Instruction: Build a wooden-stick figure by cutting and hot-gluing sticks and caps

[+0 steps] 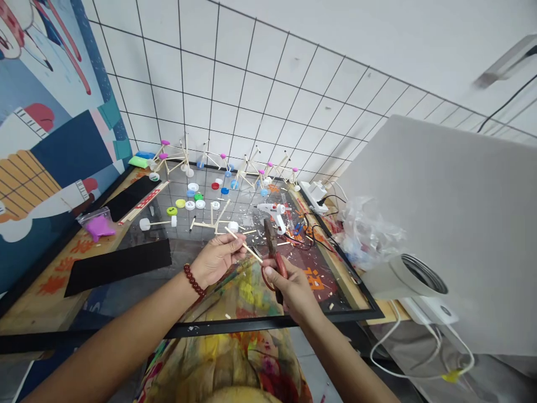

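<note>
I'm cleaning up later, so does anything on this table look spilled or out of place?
Yes: pale scraps lie scattered over the right side of the tabletop, many around the white glue gun. They look like stray litter, unlike the round caps grouped to its left.

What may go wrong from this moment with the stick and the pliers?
The thin stick might snap, being held between the left hand and right hand. The pliers, also in the right hand, could slip or pinch. The glue gun lies near the pliers and might get knocked.
</note>
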The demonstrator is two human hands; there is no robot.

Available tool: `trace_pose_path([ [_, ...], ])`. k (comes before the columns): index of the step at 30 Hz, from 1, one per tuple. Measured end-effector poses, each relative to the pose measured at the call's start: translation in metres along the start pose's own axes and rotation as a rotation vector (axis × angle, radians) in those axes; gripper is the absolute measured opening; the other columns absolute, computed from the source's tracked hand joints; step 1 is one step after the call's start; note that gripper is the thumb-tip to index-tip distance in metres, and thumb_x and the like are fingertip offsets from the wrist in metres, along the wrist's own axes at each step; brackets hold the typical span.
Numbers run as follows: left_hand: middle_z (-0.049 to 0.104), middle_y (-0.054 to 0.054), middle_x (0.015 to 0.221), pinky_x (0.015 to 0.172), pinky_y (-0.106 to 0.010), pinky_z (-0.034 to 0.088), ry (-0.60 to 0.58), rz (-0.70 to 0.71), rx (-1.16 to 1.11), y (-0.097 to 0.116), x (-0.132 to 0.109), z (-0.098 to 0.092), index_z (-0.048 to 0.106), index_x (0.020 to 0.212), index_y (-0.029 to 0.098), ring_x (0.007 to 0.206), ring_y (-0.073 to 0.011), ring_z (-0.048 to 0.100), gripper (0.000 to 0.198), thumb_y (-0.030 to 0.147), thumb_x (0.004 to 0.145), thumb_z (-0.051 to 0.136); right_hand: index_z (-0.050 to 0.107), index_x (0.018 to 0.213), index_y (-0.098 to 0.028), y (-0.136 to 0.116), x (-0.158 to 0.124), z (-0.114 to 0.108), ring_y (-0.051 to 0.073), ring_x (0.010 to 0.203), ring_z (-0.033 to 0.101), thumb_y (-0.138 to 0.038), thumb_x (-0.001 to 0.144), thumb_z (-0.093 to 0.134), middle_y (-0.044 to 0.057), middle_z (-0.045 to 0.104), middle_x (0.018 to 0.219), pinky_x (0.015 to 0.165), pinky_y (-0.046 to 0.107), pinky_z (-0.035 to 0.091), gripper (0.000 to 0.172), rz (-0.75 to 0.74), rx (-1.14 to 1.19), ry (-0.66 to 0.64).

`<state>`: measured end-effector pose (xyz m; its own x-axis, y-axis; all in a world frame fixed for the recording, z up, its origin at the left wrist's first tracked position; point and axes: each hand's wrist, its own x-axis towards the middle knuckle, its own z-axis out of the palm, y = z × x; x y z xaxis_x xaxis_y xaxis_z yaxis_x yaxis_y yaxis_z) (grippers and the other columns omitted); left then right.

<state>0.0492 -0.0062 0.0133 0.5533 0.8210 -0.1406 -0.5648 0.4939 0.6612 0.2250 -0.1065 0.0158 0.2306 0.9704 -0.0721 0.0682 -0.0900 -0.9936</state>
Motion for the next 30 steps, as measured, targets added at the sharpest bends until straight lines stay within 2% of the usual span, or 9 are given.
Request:
trace_pose_path([
  [3,0.069,-0.002,0.069,0.065,-0.019,0.056,0.003,-0.021,0.017,0.0,-0.002,0.003,0.073,0.079,0.01,0.062,-0.009,0.066,0.022,0.018,0.065,0.088,0.072,0.082,-0.019,0.003,0.006,0.008,0.015,0.063,0.049,-0.056,0.07,0.078,0.0,0.054,0.065,0.058,0.028,0.042,0.039,-0.023,0.024,0.032],
  [7,0.071,-0.004,0.068,0.065,-0.02,0.056,-0.02,-0.026,0.045,-0.001,-0.004,0.005,0.074,0.078,0.009,0.062,-0.0109,0.067,0.029,0.022,0.059,0.092,0.068,0.085,-0.019,0.006,0.008,0.011,0.01,0.052,0.036,-0.054,0.069,0.079,-0.004,0.046,0.058,0.05,0.025,0.032,0.04,-0.012,0.143,0.091],
  [13,0.075,-0.009,0.075,0.069,-0.024,0.056,-0.163,-0.065,0.289,-0.004,-0.011,0.007,0.077,0.086,0.01,0.066,-0.0138,0.069,0.035,0.03,0.061,0.09,0.065,0.076,-0.019,-0.005,0.013,-0.012,0.011,0.054,0.04,-0.049,0.064,0.083,-0.001,0.053,0.065,0.05,0.025,0.034,0.036,-0.018,0.144,0.122],
  [16,0.074,-0.011,0.075,0.067,-0.024,0.056,-0.274,-0.096,0.494,-0.01,-0.014,0.009,0.077,0.091,0.008,0.064,-0.0132,0.068,0.037,0.036,0.068,0.085,0.066,0.07,-0.019,-0.014,0.015,-0.026,0.014,0.064,0.05,-0.046,0.067,0.081,0.004,0.061,0.081,0.058,0.027,0.042,0.031,-0.07,-0.017,0.062],
  [19,0.072,-0.008,0.074,0.058,-0.022,0.053,-0.284,-0.124,0.587,-0.019,-0.016,0.011,0.075,0.097,0.01,0.057,-0.0111,0.065,0.04,0.038,0.07,0.083,0.069,0.069,-0.019,-0.018,0.013,-0.028,0.019,0.082,0.058,-0.046,0.071,0.079,0.006,0.065,0.097,0.076,0.033,0.048,0.029,-0.131,-0.154,-0.021],
  [22,0.067,-0.003,0.066,0.043,-0.018,0.044,-0.279,-0.174,0.601,-0.023,-0.016,0.011,0.073,0.094,0.011,0.044,-0.007,0.055,0.037,0.042,0.074,0.079,0.074,0.077,-0.02,-0.019,0.011,-0.025,0.024,0.094,0.061,-0.049,0.077,0.073,0.007,0.065,0.098,0.089,0.038,0.047,0.029,-0.173,-0.24,-0.119],
  [24,0.064,-0.002,0.062,0.039,-0.016,0.038,-0.236,-0.176,0.548,-0.021,-0.015,0.01,0.071,0.087,0.011,0.04,-0.0056,0.05,0.035,0.044,0.076,0.076,0.077,0.084,-0.02,-0.018,0.01,-0.026,0.025,0.101,0.06,-0.053,0.079,0.071,0.008,0.065,0.103,0.095,0.04,0.045,0.033,-0.181,-0.261,-0.152],
  [27,0.063,0.0,0.062,0.036,-0.015,0.03,-0.093,-0.119,0.349,-0.014,-0.01,0.008,0.068,0.088,0.012,0.039,-0.0037,0.045,0.033,0.041,0.077,0.076,0.077,0.092,-0.021,-0.016,0.007,-0.034,0.028,0.111,0.059,-0.056,0.077,0.072,0.01,0.064,0.12,0.099,0.042,0.045,0.038,-0.103,-0.211,-0.162],
  [30,0.062,0.0,0.063,0.037,-0.016,0.031,-0.017,-0.127,0.221,-0.007,-0.006,0.006,0.066,0.09,0.012,0.04,-0.0044,0.046,0.029,0.035,0.077,0.077,0.076,0.097,-0.022,-0.013,0.002,-0.042,0.029,0.116,0.058,-0.057,0.075,0.075,0.01,0.063,0.128,0.1,0.045,0.045,0.041,0.001,-0.157,-0.217],
])
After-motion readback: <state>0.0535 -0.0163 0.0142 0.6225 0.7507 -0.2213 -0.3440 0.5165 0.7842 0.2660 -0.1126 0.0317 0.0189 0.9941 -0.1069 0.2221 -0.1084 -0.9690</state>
